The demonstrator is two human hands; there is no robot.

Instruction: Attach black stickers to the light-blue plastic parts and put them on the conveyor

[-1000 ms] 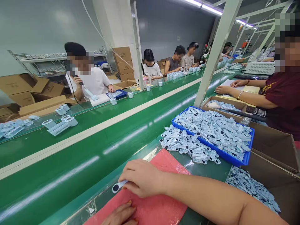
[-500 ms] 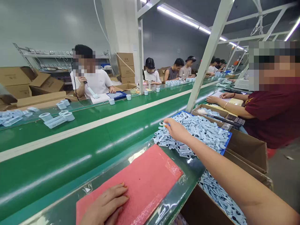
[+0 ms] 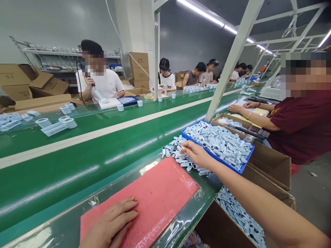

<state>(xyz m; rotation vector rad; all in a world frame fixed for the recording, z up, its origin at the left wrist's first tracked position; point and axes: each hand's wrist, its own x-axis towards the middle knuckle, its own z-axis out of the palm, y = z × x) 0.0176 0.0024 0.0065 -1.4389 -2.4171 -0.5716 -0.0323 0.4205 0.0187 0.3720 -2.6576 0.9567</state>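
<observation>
My left hand (image 3: 111, 222) lies flat on a red pad (image 3: 151, 198), its fingers stretched out and holding nothing. My right hand (image 3: 198, 155) reaches over a loose heap of small light-blue plastic parts (image 3: 190, 165) with dark oval spots. Its fingers are slightly apart, with the tips at the heap; whether they touch one part there is hard to make out. Just beyond that hand stands a blue tray (image 3: 243, 168), heaped with the same kind of parts (image 3: 219, 141).
A green conveyor belt (image 3: 116, 146) runs past the worktable, with light-blue cups (image 3: 69, 123) on its far side. Cardboard boxes (image 3: 271, 163) stand at the right; one below holds more parts (image 3: 240, 217). A slanted white post (image 3: 230, 65) rises near the tray. Co-workers sit opposite and at right.
My right hand has lowered to the loose heap; the part it held up between its fingers no longer shows clearly. The left hand stays on the pad. The view has shifted slightly.
</observation>
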